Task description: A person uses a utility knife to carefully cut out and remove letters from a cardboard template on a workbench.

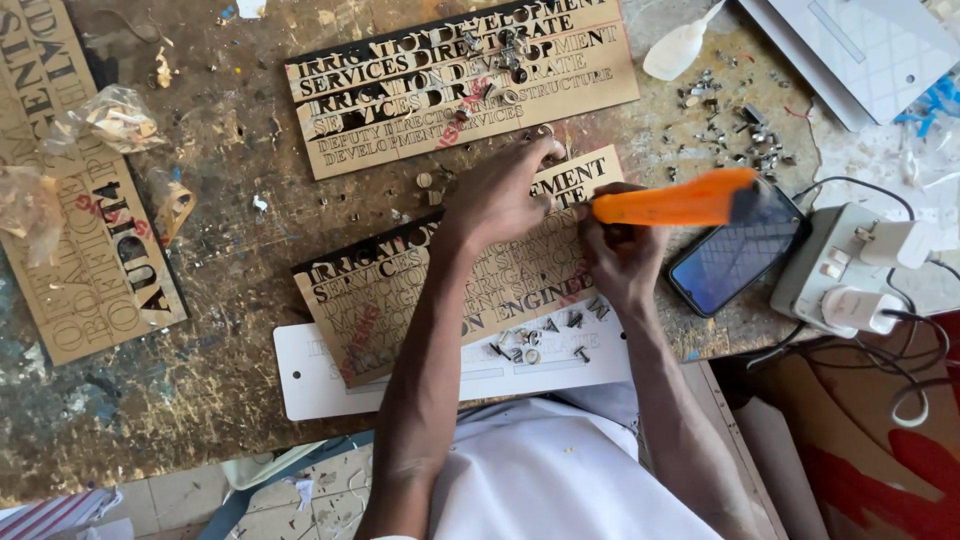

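My left hand point(500, 195) presses flat on a tan lettered sign panel point(380, 295) that lies tilted on the worn workbench point(230, 360). My right hand point(618, 250) grips an orange-handled tool point(675, 203), its handle pointing right over a phone point(735, 255); the working tip is hidden by my fingers at the panel. Under the tan panel lies a white plate point(310, 385) with small cut-out letter pieces point(530, 345) loose on it.
A second lettered panel point(460, 85) lies further back, a third point(70, 200) at the left. Plastic bags point(110, 118) sit left. A white power strip with plugs point(850, 270) and cables lies right. Metal scraps point(745, 135) and a white squeeze bottle point(675, 50) sit behind.
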